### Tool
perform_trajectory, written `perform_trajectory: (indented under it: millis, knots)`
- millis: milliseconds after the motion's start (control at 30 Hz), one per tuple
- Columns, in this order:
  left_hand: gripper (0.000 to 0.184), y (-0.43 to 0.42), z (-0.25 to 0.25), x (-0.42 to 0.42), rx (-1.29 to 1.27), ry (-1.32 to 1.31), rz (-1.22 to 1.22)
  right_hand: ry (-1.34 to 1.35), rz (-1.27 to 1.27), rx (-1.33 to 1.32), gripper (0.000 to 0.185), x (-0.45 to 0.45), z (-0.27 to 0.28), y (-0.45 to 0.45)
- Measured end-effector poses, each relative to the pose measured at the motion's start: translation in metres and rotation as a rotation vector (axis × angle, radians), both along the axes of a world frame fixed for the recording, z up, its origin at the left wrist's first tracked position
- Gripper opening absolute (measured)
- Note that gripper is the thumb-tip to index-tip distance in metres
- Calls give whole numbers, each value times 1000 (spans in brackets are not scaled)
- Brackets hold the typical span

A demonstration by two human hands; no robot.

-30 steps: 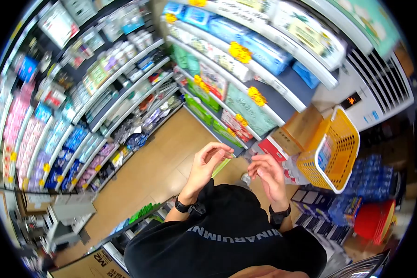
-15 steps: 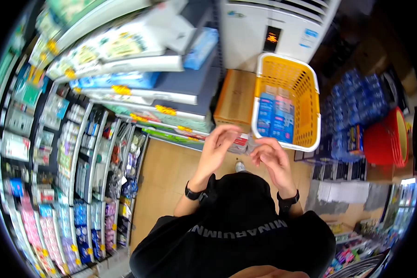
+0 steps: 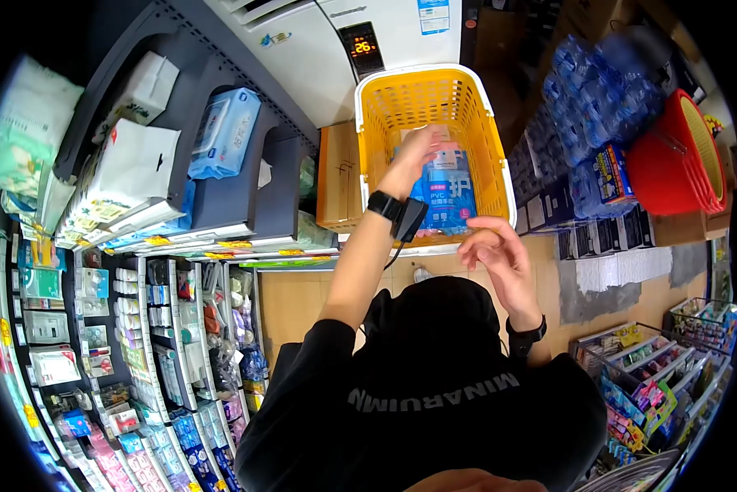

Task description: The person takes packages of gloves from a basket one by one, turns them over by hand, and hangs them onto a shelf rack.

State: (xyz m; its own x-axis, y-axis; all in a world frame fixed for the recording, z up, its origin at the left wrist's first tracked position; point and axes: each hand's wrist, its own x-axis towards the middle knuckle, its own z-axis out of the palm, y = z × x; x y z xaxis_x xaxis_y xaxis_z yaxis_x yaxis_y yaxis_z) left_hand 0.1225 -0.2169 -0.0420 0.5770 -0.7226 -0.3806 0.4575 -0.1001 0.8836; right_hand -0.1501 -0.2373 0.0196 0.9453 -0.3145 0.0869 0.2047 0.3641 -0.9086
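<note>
1. While the person in the black top leaned over, the right hand was up just outside the near right corner of the basket, palm turned inward, fingers loosely curled and slightly spread, holding nothing; black band on that wrist.
2. Left hand was inside the basket's opening, above the far left part of the packets, fingers extended and close together, pinching nothing visible; contact with the packets could not be told. Black device on that wrist.
3. Blue packets, marked "PVC", lay inside the basket, partly hidden by the left hand.
4. Yellow basket with white rim surrounded them, beyond the torso.
5. Cardboard box was just left of the basket; shelf farther left, with a light-blue pack on it.
6. Right of the basket, well apart: wrapped bottles and red buckets.
7. White appliance was behind the basket, display reading "26".
</note>
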Motion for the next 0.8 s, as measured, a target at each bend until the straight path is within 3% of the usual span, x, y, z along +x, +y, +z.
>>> perform_trajectory:
  millis: [200, 333, 600, 633, 667, 800]
  knots:
    - [57, -19, -132, 34, 176, 69, -125, 21, -35, 25, 34, -4, -3, -18]
    - [48, -7, -100, 0, 428, -12, -52, 27, -49, 45, 34, -3, -8, -26]
    - [50, -13, -167, 14, 393, 95, -150, 37, -41, 85, 35, 4, -14, -32]
    - [49, -7, -130, 2, 428, 0, -141, 41, -41, 89, 35, 5, -14, -33]
    - [49, -3, -132, 5, 430, 1, -141, 41, -41, 91, 35, 6, -15, -34]
    - [48, -2, -182, 27, 460, -122, -201, 31, -34, 66, 34, 11, -18, -38]
